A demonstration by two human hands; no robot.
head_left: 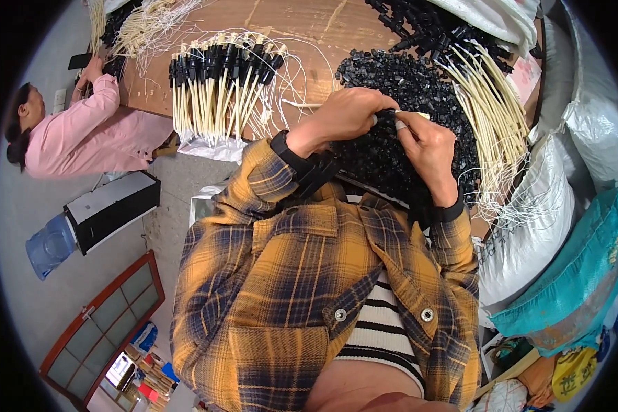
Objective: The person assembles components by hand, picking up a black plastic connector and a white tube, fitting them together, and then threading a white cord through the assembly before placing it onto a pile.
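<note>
My left hand [342, 115] and my right hand [427, 145] meet above a heap of small black plastic pieces [371, 72]. Their fingertips are closed on a small black plastic part [390, 112] between them, mostly covered by the fingers. From behind my left hand a thin cream stick [302, 105] pokes out; whether it joins the black part is hidden. Beside my right hand lies a bundle of cream sticks [491, 117] with thin white strands. To the left stands a row of cream sticks topped with black sleeves [226, 65].
The brown table [288, 20] also carries larger black parts [408, 27] at the back. White sacks [529, 213] and a teal sack [570, 275] crowd the right side. At the far left a person in pink [82, 141] works near a water dispenser [110, 213].
</note>
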